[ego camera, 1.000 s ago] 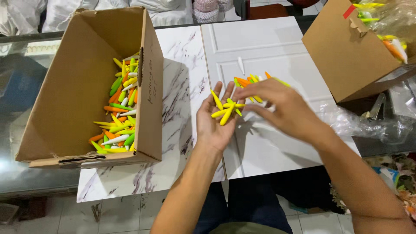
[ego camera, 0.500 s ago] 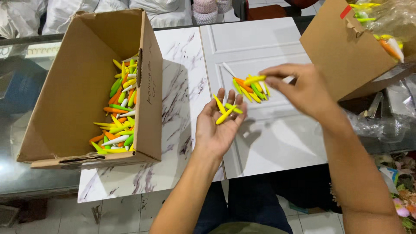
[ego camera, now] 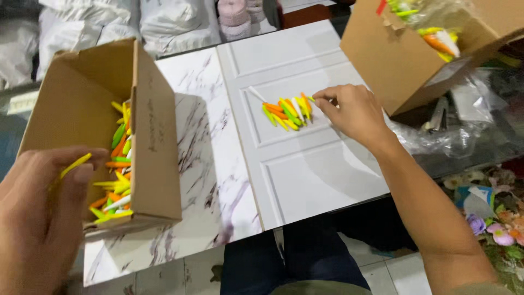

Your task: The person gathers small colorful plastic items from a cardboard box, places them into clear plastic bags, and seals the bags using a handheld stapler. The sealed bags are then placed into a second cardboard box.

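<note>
My left hand (ego camera: 41, 218) is at the lower left, over the near end of an open cardboard box (ego camera: 155, 142), fingers closed on thin yellow plastic sticks (ego camera: 73, 165). The box holds several yellow, orange, green and white sticks (ego camera: 117, 164). My right hand (ego camera: 352, 112) rests on the white panelled board (ego camera: 305, 175), fingertips pinching at the right edge of a small pile of coloured sticks (ego camera: 286, 112) lying there.
A second cardboard box (ego camera: 404, 60) with more coloured sticks in clear plastic stands at the back right. A marble-patterned slab (ego camera: 202, 164) lies beside the white board. Crumpled clear plastic (ego camera: 442, 131) sits right of my right arm. White bags line the far edge.
My left hand has swung left from the board's middle to the open box, carrying the yellow sticks. My right hand stayed at the pile.
</note>
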